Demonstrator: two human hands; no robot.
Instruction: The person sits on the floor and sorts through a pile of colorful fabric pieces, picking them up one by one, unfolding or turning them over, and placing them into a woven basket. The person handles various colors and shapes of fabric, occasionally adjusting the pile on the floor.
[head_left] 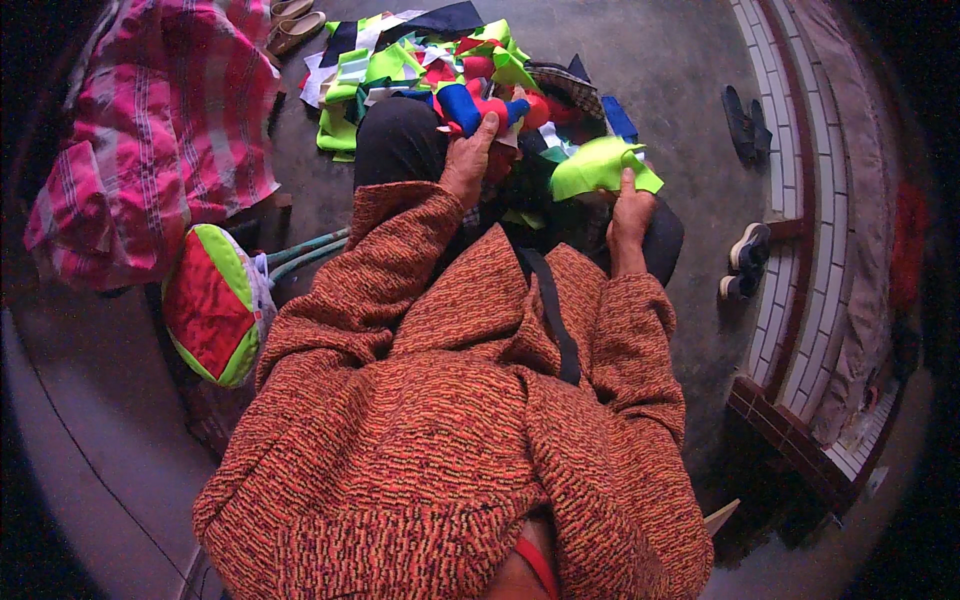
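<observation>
My left hand (468, 163) is above my left knee, its thumb pressed over a bundle of red and blue cloth pieces (463, 108). Over my right knee, my right hand (630, 218) pinches the lower edge of a neon yellow-green cloth piece (598, 168), thumb on top and fingers hidden beneath. In front of my knees lies a heap of cloth scraps (400, 62) in neon yellow, white, red, blue and black. More red and dark pieces sit between my hands, partly in shadow.
Pink checked cloth (160, 140) hangs at the left, near a stuffed red and neon-green fabric item (215, 305). Tan shoes (295, 30) stand at the far left. Dark slippers (746, 125) and sneakers (748, 255) lie at the right, beside a white-tiled step (800, 200).
</observation>
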